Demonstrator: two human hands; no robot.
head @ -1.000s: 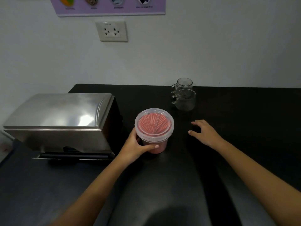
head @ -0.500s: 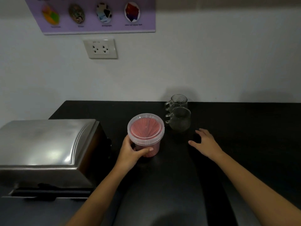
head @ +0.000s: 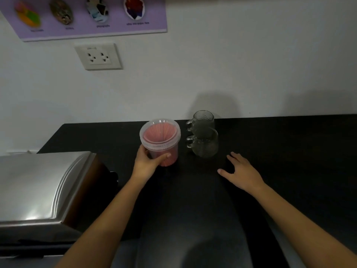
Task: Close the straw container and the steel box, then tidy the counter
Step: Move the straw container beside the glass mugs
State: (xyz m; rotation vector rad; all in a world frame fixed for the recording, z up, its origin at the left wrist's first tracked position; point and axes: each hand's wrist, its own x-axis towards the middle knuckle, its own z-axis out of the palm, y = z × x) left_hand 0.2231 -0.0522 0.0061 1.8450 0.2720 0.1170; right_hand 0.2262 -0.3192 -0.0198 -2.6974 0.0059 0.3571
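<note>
The round clear straw container (head: 160,140), full of pink straws with its clear lid on, stands on the black counter (head: 289,151) near the back wall. My left hand (head: 146,164) is wrapped around its lower left side. My right hand (head: 241,171) lies flat on the counter with fingers spread, holding nothing, just right of and below the glass mugs. The steel box (head: 38,188) sits at the left with its curved lid down; its front is cut off by the frame edge.
Two clear glass mugs (head: 203,140) stand one behind the other, right beside the straw container, handles to the left. A wall socket (head: 98,57) and a purple poster (head: 87,16) are on the white wall behind.
My left hand has slid the straw container away from me toward the back wall, closer to the mugs. The view has tilted up. My right hand stays on the counter.
</note>
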